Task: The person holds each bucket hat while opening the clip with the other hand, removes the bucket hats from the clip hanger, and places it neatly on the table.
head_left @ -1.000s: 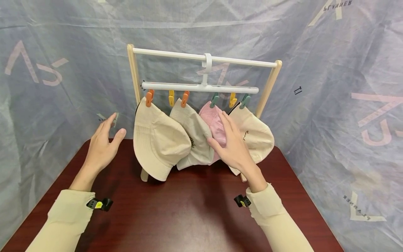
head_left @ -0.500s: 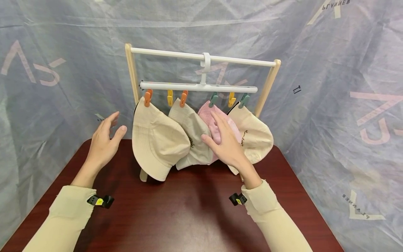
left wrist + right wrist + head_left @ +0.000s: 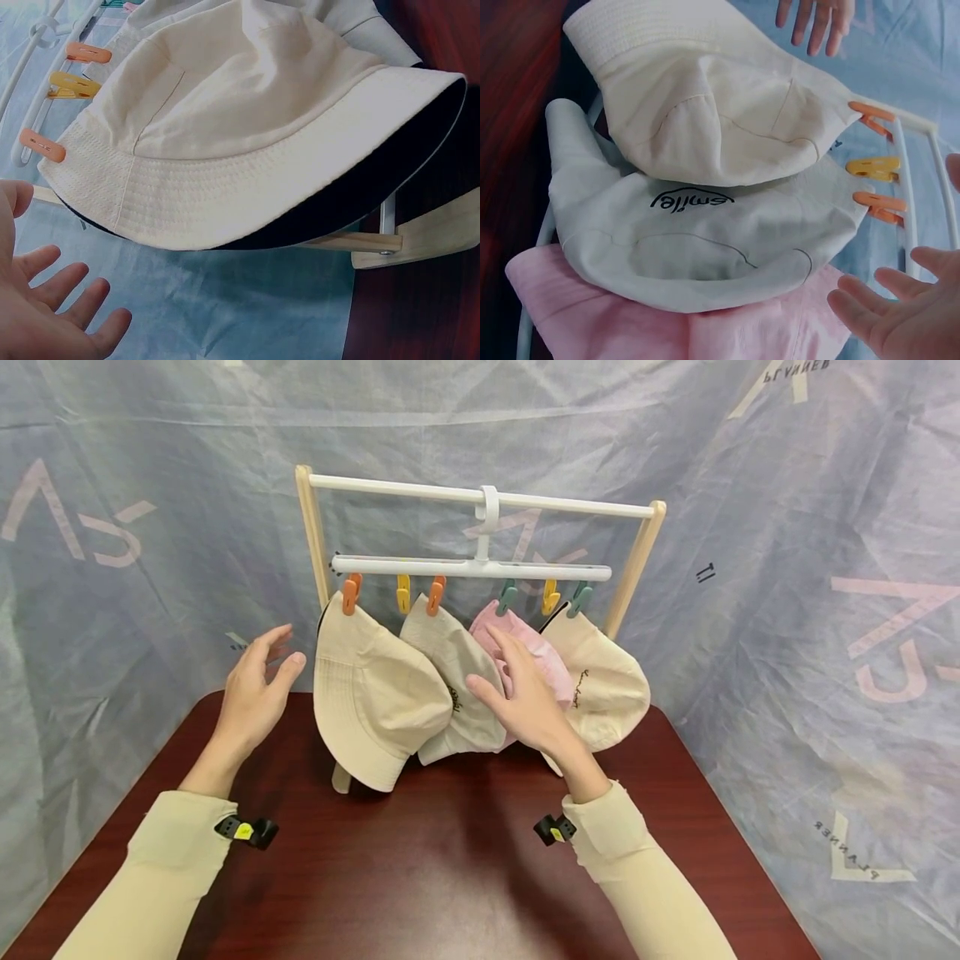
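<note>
Four hats hang from a white clip hanger (image 3: 472, 567). At the left is a cream bucket hat (image 3: 378, 685), then a grey hat (image 3: 705, 244) lettered "smile", a pink hat (image 3: 543, 652), and another cream hat (image 3: 618, 693) with dark script. My left hand (image 3: 255, 697) is held left of the first cream hat, apart from it, fingers loosely bent and holding nothing. My right hand (image 3: 528, 706) hovers in front of the grey and pink hats with its fingers spread, partly hiding both. The right wrist view shows the right hand's palm (image 3: 915, 311) with nothing in it.
Orange (image 3: 352, 594), yellow (image 3: 403, 595) and green clips (image 3: 506, 598) line the hanger, which hooks onto a white-barred rack with wooden posts (image 3: 633, 568). It stands on a dark red table (image 3: 420, 868). Grey-blue fabric (image 3: 765, 610) surrounds the table.
My right hand has moved left, from before the pink and right cream hats toward the grey one. My left hand has shifted slightly right. The hats hang as before.
</note>
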Motion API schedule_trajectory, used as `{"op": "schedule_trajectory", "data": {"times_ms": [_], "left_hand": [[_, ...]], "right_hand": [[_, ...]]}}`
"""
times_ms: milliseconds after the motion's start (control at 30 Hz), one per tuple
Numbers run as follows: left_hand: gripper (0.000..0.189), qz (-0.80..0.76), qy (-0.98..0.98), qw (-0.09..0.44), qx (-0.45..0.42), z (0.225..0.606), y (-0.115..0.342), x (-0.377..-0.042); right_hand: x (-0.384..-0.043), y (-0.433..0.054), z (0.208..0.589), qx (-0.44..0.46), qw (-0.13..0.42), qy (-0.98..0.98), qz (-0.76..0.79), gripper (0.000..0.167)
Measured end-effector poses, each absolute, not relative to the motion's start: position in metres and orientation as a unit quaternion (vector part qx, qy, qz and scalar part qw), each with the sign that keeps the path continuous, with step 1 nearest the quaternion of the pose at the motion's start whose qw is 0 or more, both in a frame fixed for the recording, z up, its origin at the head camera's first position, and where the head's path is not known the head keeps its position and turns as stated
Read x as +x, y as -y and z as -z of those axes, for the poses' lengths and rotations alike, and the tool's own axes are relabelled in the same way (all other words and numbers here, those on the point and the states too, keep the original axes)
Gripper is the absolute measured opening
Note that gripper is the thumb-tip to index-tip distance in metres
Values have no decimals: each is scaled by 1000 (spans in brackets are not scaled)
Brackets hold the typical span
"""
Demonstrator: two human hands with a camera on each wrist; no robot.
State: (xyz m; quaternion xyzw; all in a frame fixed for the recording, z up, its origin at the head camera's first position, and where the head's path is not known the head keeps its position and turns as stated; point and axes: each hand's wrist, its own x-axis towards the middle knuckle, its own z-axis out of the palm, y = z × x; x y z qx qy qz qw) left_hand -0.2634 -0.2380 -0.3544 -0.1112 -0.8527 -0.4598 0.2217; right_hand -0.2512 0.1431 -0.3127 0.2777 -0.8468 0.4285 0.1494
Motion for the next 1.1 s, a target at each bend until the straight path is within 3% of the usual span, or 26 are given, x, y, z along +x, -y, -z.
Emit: {"op": "schedule_trajectory", "data": {"times_ms": [1100], "left_hand": [[58,489,831,246,-96,351,213,-293]], "right_hand": [[-255,-114,312,303,132,832,-445,74]]}}
